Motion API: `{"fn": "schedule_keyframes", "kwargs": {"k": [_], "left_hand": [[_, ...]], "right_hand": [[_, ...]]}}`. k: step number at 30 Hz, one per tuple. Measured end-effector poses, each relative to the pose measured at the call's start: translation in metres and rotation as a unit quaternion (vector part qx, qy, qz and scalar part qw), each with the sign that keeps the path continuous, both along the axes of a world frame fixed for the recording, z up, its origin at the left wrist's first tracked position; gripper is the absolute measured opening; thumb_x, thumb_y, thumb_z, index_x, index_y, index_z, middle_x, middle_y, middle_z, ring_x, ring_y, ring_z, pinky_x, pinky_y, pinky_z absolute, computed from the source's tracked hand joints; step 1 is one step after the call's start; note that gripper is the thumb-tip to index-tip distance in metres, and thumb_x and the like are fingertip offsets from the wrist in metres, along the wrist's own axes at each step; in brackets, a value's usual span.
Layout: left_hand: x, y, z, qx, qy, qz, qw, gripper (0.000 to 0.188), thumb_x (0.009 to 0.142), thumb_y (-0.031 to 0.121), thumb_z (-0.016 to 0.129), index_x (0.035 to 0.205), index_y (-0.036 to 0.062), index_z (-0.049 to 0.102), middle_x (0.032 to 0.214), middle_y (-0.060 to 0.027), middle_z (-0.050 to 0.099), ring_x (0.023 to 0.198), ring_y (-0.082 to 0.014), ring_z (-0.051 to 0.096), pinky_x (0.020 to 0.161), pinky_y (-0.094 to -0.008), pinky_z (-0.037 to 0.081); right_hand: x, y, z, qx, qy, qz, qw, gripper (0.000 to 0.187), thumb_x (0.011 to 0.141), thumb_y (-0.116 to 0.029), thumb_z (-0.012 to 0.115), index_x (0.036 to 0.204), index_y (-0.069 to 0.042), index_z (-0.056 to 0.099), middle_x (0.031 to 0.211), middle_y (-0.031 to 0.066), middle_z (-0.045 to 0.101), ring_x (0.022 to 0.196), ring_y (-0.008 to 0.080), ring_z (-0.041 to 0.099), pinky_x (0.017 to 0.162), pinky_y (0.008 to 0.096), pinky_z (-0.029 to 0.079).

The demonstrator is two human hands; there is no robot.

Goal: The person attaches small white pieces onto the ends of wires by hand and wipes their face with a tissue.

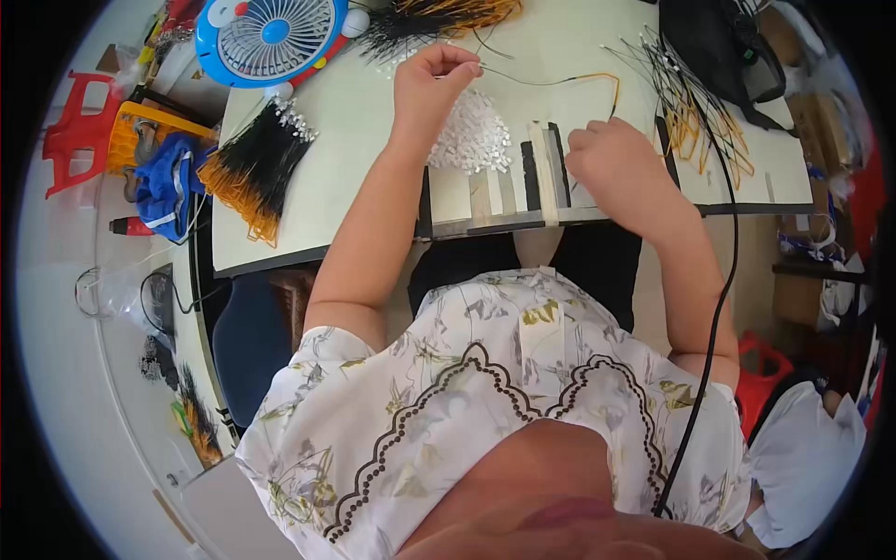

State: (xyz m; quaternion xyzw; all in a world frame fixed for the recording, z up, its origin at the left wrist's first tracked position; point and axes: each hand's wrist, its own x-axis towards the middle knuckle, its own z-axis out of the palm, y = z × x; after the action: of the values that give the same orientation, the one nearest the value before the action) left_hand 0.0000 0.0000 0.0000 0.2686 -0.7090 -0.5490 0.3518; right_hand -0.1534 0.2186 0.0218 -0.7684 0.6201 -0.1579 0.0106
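Observation:
A thin wire (597, 76), part black and part orange, stretches between my hands above the table (345, 121). My left hand (431, 93) pinches one end between thumb and fingertips, just past a heap of small white plastic connectors (471, 136). Fingers curled, my right hand (623, 173) is closed around the wire's other end, which drops down from an orange bend. Its grip is partly hidden by the back of the hand. Flat strips (530, 173) in black, grey and beige lie on the table between my forearms.
Bundled black-and-orange wires (257, 173) lie on the left, with another bundle (434, 23) at the back. More loose wires (705, 126) spread at the right beside a black bag (714, 56). A blue fan (271, 42) stands back left. A black cable (732, 243) crosses the right side.

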Motion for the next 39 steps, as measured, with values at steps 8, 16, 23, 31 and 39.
{"fn": "schedule_keyframes", "kwargs": {"k": [8,16,23,31,39], "left_hand": [[0.004,0.004,0.010,0.075,0.046,-0.023,0.996,0.012,0.084,0.001,0.068,0.096,-0.0037,0.068,0.089,-0.0096,0.072,0.086,-0.0148,0.069,0.080,-0.0244,0.052],[0.002,0.012,0.015,0.101,0.056,-0.041,0.992,0.013,0.085,0.001,0.068,0.097,-0.0029,0.068,0.090,-0.0090,0.071,0.086,-0.0145,0.068,0.081,-0.0253,0.051],[0.004,0.009,0.017,0.133,0.077,-0.032,0.988,0.012,0.086,0.002,0.067,0.098,-0.0005,0.068,0.090,-0.0078,0.071,0.088,-0.0132,0.067,0.077,-0.0229,0.047],[0.002,0.011,0.015,0.187,0.096,-0.063,0.976,0.012,0.087,0.006,0.068,0.098,0.0013,0.068,0.089,-0.0058,0.071,0.084,-0.0098,0.065,0.071,-0.0217,0.044],[0.001,0.015,0.015,0.187,0.088,-0.067,0.976,0.012,0.086,0.006,0.068,0.097,0.0023,0.068,0.089,-0.0052,0.071,0.084,-0.0092,0.064,0.072,-0.0217,0.044]], "right_hand": [[-0.007,-0.017,-0.009,-0.057,0.041,0.008,0.998,0.005,0.068,0.000,0.060,0.071,-0.003,0.057,0.074,0.0088,0.058,0.079,0.0268,0.058,0.075,0.0365,0.046],[-0.010,-0.086,0.019,-0.077,-0.416,-0.085,0.902,0.006,0.084,-0.007,0.065,0.084,-0.002,0.061,0.072,-0.0005,0.059,0.069,0.0089,0.052,0.066,0.0247,0.044],[-0.012,-0.111,0.005,-0.077,-0.484,-0.095,0.867,0.009,0.086,-0.009,0.069,0.085,0.000,0.066,0.075,-0.0029,0.061,0.070,0.0051,0.051,0.066,0.0229,0.044],[-0.010,-0.109,-0.006,-0.059,-0.505,-0.094,0.856,0.013,0.087,-0.014,0.068,0.084,-0.001,0.066,0.076,-0.0042,0.061,0.072,0.0058,0.049,0.069,0.0234,0.042],[-0.013,-0.108,-0.010,-0.059,-0.476,-0.088,0.873,0.012,0.086,-0.013,0.067,0.083,-0.002,0.065,0.075,-0.0036,0.059,0.071,0.0062,0.047,0.068,0.0242,0.042]]}}
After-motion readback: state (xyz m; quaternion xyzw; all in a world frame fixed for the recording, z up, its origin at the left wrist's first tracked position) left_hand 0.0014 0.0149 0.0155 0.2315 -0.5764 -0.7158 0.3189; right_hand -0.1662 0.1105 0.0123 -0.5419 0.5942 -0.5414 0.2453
